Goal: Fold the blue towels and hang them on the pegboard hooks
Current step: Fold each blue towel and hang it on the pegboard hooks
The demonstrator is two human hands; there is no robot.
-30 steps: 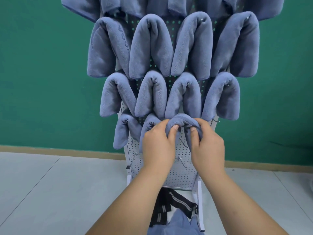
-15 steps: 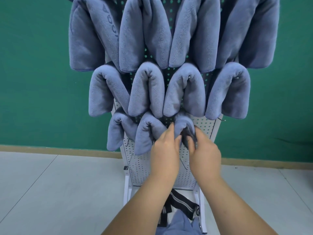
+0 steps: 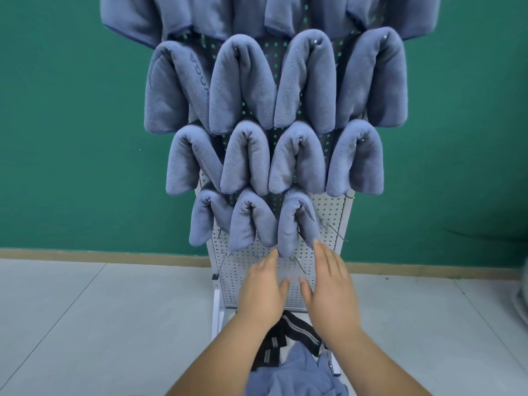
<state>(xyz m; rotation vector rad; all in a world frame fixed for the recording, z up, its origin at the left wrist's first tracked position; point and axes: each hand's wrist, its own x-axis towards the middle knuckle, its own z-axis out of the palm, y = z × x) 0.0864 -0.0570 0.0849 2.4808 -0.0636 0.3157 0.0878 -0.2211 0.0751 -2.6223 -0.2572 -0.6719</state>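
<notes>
Green wall [image 3: 57, 138]; flat hands [image 3: 264, 290] [image 3: 331, 284] beneath hung towel [image 3: 288, 224]

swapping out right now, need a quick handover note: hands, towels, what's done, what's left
Left hand and right hand: both open, fingers straight, holding nothing, just below the third towel of the lowest row; contact unclear.
Done: upper rows on the pegboard hang four across; the lowest row has three hung.
Left: the bare hook right of the third towel, then the lower hooks, also bare. Blue cloth at the bottom edge is likely more towels to fold.
</notes>
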